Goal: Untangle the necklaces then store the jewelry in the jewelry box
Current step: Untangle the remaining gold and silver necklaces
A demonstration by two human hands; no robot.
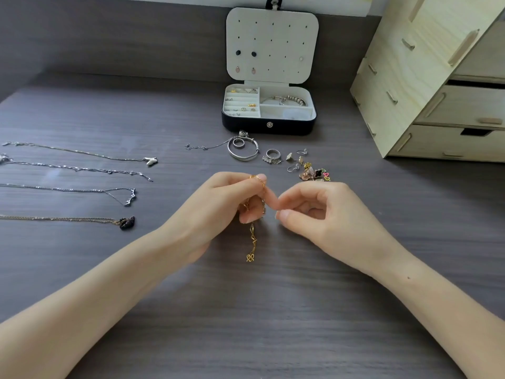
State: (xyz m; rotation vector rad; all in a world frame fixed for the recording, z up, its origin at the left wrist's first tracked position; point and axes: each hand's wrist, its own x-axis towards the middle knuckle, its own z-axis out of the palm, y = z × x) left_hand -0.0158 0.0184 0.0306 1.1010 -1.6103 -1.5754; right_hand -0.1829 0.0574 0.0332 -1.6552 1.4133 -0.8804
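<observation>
Gold-coloured link chain [252, 242] at centre of frame, pinched and looped among the curled fingers of the left hand [218, 209], loose end dangling below it over the grey wood-grain table [273, 310]. Right hand [319, 214] just beside, fingers curled, forefinger tip touching the left fingertips; cannot tell whether pinching a link or nothing. Looks close to done on the untangling: at left of frame, laid out straight and apart from one another, a silver butterfly-pendant necklace [151, 161], a plain silver chain necklace [76, 168], a silver antler-pendant necklace [133, 195] and a rose-gold necklace with black swan pendant [128, 222]. Storing seemingly only partly done: black jewelry box with white lining [246, 127] open at upper centre, holding small rings and studs in its left slots, a beaded silver bracelet [287, 99] in the upper right compartment, a few earrings on the lid panel. Not yet stored, between box and hands: silver bangle [241, 157] with a ring inside its loop, stone-set silver ring [272, 155], heap of coloured earrings [314, 172]. Left to do, at a guess: free the gold chain, then box everything.
</observation>
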